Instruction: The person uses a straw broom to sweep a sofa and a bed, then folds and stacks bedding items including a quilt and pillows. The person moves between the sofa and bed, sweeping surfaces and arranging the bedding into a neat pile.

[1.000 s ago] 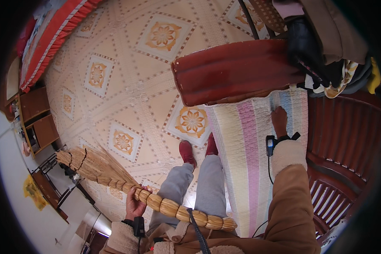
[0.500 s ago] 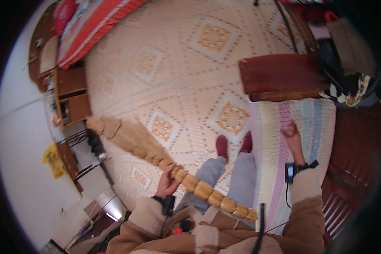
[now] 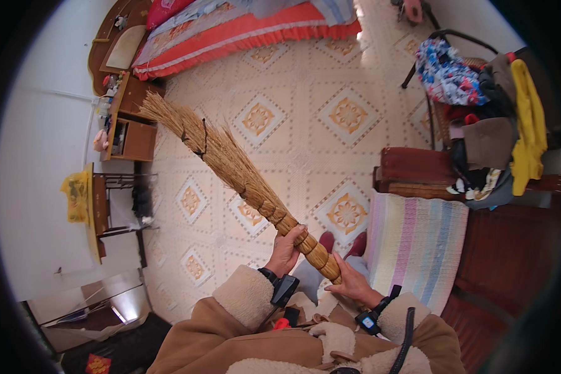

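A straw broom [image 3: 237, 168] slants across the view in front of me, its bound handle low and its bristles raised toward the upper left. My left hand [image 3: 287, 249] is closed round the handle near its middle. Close to the handle's lower end, my right hand [image 3: 354, 280] also grips it, thumb along the side. The bristle end is tied with dark cord and appears held off the floor. My shoes [image 3: 356, 244] show just beyond the handle.
A striped mat [image 3: 411, 243] covers a dark wooden bench on my right. Clothes [image 3: 486, 143] are heaped on the bench arm and a chair. Patterned tiles [image 3: 255, 119] cover the floor. A bed with a red-edged cover [image 3: 243, 40] stands ahead; a wooden cabinet [image 3: 134, 137] lines the left.
My right hand has come from over the mat onto the broom handle. The broom has lifted and swung farther ahead, and my view has shifted.
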`<state>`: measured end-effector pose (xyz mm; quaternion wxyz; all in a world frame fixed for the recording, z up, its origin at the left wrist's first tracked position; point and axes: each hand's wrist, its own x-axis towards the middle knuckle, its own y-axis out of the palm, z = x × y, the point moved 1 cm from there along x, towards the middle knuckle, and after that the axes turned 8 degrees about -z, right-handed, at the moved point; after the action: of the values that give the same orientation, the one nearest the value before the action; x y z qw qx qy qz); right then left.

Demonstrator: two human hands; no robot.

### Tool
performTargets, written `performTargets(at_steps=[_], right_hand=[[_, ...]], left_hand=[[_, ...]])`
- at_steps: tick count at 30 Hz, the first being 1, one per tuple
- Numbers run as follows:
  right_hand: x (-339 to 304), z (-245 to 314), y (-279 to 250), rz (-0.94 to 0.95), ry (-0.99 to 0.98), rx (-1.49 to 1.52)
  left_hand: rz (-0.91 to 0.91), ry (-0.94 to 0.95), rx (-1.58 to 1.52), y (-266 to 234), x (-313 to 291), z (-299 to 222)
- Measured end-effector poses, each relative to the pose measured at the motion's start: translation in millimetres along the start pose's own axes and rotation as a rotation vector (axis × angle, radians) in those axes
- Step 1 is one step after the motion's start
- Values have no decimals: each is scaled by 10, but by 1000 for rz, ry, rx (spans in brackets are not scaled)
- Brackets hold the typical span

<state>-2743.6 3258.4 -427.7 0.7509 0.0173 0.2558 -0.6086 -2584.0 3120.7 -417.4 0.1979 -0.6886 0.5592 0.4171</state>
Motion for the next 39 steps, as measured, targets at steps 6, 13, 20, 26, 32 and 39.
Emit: performTargets(at_steps=[6, 13, 20, 26, 32, 39], right_hand=[[-339, 232, -111, -273, 56, -80], [-653, 410, 62, -344, 155, -106], [-1183, 419, 167, -524, 183, -158], [-2144, 33, 737, -712, 422, -65], [-3220, -237, 2047, -1082, 778, 284], [-3622, -366, 3595, -1855, 1055, 965]], left_hand=[[279, -168, 129, 110, -177, -163], [453, -273, 244, 78, -262, -167], [500, -292, 365, 70, -154, -320], [400, -194, 368, -141, 235, -579], [301, -213, 433, -702, 549, -557], [291, -257, 551, -603, 722, -607]])
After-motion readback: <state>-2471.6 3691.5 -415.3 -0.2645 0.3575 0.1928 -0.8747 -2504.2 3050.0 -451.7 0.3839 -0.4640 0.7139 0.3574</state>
